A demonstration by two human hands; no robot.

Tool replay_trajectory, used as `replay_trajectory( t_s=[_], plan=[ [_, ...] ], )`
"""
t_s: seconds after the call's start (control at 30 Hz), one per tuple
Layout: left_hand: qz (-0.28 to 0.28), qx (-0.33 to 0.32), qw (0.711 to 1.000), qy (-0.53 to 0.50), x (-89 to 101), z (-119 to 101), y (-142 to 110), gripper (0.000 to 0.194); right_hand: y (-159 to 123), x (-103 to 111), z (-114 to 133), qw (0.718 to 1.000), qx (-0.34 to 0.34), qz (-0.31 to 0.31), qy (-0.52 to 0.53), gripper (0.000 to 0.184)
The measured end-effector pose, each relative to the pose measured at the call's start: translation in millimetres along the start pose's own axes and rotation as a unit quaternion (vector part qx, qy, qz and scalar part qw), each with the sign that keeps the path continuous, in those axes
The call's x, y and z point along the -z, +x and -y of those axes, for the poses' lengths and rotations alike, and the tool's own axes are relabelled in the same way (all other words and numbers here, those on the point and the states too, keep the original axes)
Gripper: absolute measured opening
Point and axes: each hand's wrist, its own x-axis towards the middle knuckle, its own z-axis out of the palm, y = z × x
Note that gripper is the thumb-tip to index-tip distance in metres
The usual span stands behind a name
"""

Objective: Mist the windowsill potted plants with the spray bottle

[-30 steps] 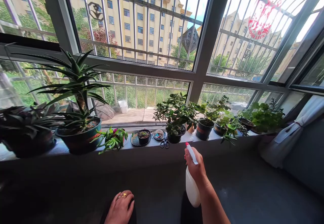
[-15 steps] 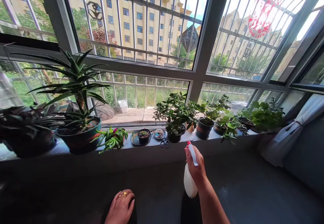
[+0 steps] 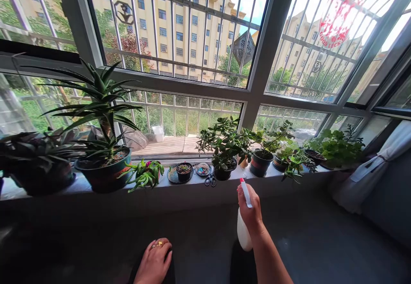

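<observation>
My right hand (image 3: 251,206) is wrapped round the neck of a white spray bottle (image 3: 244,234), with a finger at its white trigger. The bottle's red nozzle (image 3: 242,181) points toward the windowsill, just in front of a bushy jade plant (image 3: 223,136) in a black pot. Below, my left hand (image 3: 154,258), with a gold ring, lies draped over my dark-clothed knee and holds nothing. Scissors with dark handles (image 3: 210,181) lie on the sill, left of the nozzle. Beside them are a small black pot (image 3: 184,172) and a little dish of pebbles (image 3: 203,170).
Along the white windowsill (image 3: 170,186) stand a tall aloe-like plant (image 3: 104,104), a trailing succulent (image 3: 146,175), a dark-leaved plant (image 3: 35,155) and several green plants (image 3: 340,145) at right. Behind are barred windows; a tied white curtain (image 3: 375,168) hangs at far right.
The whole view has shifted slightly, so the plants and window sit a little further right. My right hand still grips the spray bottle; my left hand stays on the knee.
</observation>
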Motion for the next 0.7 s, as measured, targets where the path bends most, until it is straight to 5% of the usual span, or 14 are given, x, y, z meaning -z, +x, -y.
replay_trajectory(
  t_s=[0.7],
  plan=[
    [0.008, 0.002, 1.000, 0.003, 8.6, -6.9, 1.1, 0.026, -2.7, -0.2, -5.8, 0.998, -0.039, 0.045, 0.005, 0.031]
  ],
)
